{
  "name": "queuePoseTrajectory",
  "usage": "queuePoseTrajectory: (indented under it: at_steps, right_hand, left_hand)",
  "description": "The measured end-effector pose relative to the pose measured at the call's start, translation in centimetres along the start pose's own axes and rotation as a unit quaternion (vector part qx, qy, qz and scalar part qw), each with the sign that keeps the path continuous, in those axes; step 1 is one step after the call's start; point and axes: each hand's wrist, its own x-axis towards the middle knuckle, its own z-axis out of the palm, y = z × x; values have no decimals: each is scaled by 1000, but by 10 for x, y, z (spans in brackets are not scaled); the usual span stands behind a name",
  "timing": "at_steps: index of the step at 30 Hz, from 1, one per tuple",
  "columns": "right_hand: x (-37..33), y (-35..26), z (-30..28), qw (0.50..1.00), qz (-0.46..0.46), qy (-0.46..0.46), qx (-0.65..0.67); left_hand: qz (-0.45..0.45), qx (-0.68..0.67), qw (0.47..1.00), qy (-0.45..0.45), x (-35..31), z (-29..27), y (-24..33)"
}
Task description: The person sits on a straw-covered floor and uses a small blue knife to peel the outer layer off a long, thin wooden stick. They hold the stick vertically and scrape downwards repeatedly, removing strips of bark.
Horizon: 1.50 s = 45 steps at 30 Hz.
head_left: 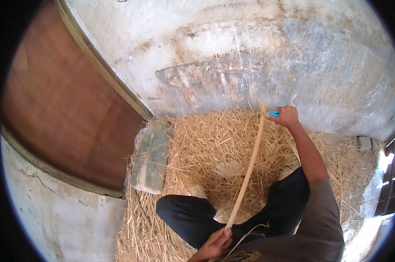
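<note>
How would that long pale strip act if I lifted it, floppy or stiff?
The long pale strip is probably fairly stiff, as it makes only a gentle curve between the left hand and the right hand. It looks slim, so it's likely light for its length.

I am seeing a long strip [248, 174] of pale wood or bamboo, its face looking smooth and matt on my feed. The blue handle [274, 113] is looking like plastic. The straw [206, 139] is appearing dry, coarse and matt, the slab [151, 157] stony and worn. The plaster wall [232, 52] is showing a rough, stained finish, while the brown panel [75, 109] is looking like smooth wood. I am taking the dark trousers [184, 218] and shirt [322, 214] for matt cloth.
</note>
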Motion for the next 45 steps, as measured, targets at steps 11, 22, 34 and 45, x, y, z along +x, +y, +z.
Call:
queuePoseTrajectory:
  at_steps: [11,22,34,45]
  right_hand:
    - [-34,44,6,975,77,-182,102]
    - [-59,-83,-66,953,-246,85,157]
    - [62,41,-8,970,178,59,156]
    - [-74,-62,-38,970,-102,-136,175]
  left_hand:
    - [-21,37,997,70,-36,-13,28]
    - [98,24,995,24,-31,-25,-11]
    - [-10,2,999,46,-52,-20,-17]
    - [180,84,980,-3,9,-36,57]
